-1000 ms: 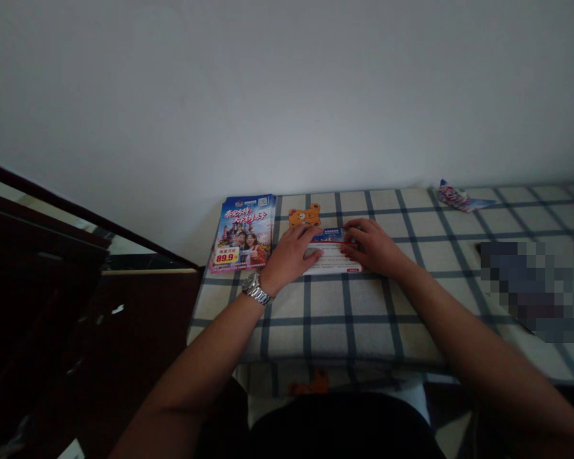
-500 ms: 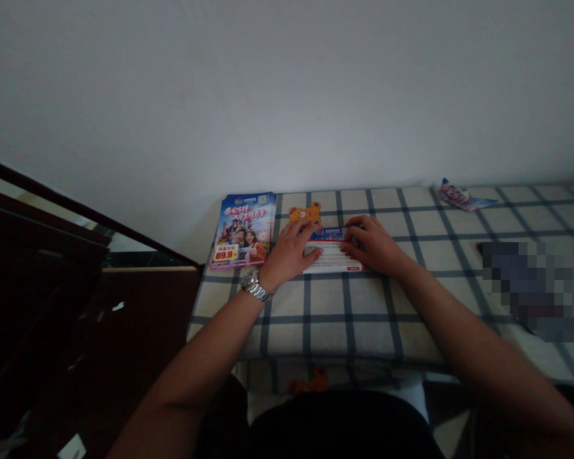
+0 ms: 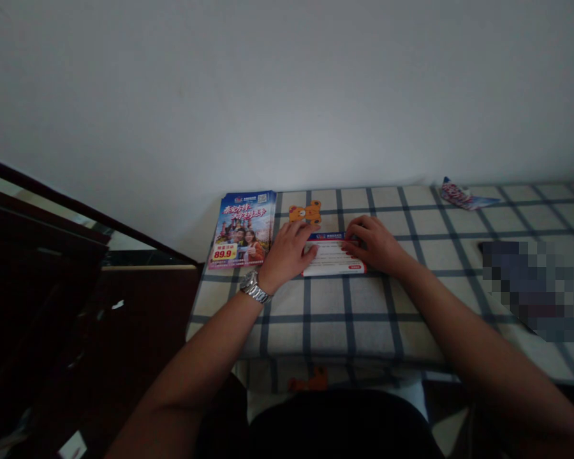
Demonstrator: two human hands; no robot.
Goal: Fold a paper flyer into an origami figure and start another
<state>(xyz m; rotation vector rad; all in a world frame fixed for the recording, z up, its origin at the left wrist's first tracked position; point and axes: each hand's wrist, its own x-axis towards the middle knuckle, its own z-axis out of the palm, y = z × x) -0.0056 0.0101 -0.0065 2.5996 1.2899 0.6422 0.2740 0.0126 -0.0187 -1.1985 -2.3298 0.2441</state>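
Observation:
A flyer (image 3: 333, 260) lies folded over on the checked cloth, its white printed back facing up and a narrow blue strip showing along the far edge. My left hand (image 3: 291, 250) grips its left end, thumb on the white side and fingers stretched toward the far edge. At the right end, my right hand (image 3: 374, 244) has its fingers curled and pinched on the far right corner. Part of the flyer is hidden under both hands. A silver watch (image 3: 256, 287) is on my left wrist.
To the left is a stack of colourful flyers (image 3: 243, 229). A folded paper piece (image 3: 463, 196) rests near the wall at the back right. A blurred dark item (image 3: 530, 287) lies on the right. The checked cloth (image 3: 325, 319) bears a printed orange bear (image 3: 306, 211).
The visible blue strip has become narrower, and the flyer's near edge sits slightly closer to me. My hands have shifted only a little and stay on the flyer.

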